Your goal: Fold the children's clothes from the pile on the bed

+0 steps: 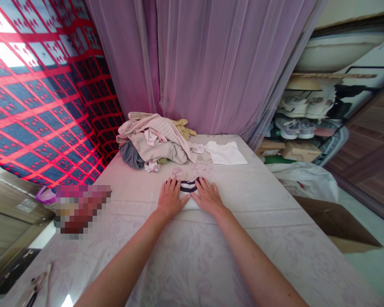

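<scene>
Striped garment: matt cloth; curtain: sheer cloth; box: cardboard; bag: seemingly plastic.

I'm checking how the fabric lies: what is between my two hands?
Between the left hand and the right hand lies a dark-and-white striped band, with white cloth on its near side, in the head view.

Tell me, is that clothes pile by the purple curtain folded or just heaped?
Heaped: the clothes pile shows crumpled pieces overlapping at odd angles, with loose edges hanging out.
</scene>
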`<state>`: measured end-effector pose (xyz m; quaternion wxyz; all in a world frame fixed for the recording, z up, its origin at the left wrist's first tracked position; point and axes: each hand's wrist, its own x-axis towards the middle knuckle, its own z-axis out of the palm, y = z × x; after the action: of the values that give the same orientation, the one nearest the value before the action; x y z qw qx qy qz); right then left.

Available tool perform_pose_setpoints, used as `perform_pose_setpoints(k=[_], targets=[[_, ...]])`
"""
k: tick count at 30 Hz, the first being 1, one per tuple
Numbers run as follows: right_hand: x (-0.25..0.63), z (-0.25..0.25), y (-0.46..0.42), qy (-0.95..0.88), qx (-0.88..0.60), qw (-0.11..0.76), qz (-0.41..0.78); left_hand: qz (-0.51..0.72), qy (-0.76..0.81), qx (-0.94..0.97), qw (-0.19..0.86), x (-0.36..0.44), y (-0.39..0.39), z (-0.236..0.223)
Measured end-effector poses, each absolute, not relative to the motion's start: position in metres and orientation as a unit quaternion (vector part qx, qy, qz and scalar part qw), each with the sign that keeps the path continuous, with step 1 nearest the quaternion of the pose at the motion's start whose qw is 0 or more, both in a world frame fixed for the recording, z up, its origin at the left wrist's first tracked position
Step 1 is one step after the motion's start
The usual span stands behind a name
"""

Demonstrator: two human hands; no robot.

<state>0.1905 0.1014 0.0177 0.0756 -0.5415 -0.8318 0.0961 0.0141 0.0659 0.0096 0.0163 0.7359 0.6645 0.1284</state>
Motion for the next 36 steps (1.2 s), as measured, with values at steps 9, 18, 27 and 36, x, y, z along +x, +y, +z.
perform_pose_setpoints(k=[9, 18, 27, 36], targets=[[0.196, 0.008, 0.102, -0.835, -0.535, 0.057, 0.113, 0.120, 0.617, 0.777, 0.034, 0.007, 0.064, -0.002], [0.220, -0.017, 0.109, -0.754, -0.562, 0.331, 0.077, 0.251, 0.664, 0.703, 0.039, -0.007, 0.060, -0.011], [0.224, -0.015, 0.111, -0.746, -0.629, 0.209, 0.068, 0.171, 0.793, 0.579, 0.077, -0.009, 0.045, 0.009], [0.229, 0.009, 0.102, -0.714, -0.650, 0.254, 0.062, 0.249, 0.774, 0.555, 0.175, -0.002, 0.060, 0.030]])
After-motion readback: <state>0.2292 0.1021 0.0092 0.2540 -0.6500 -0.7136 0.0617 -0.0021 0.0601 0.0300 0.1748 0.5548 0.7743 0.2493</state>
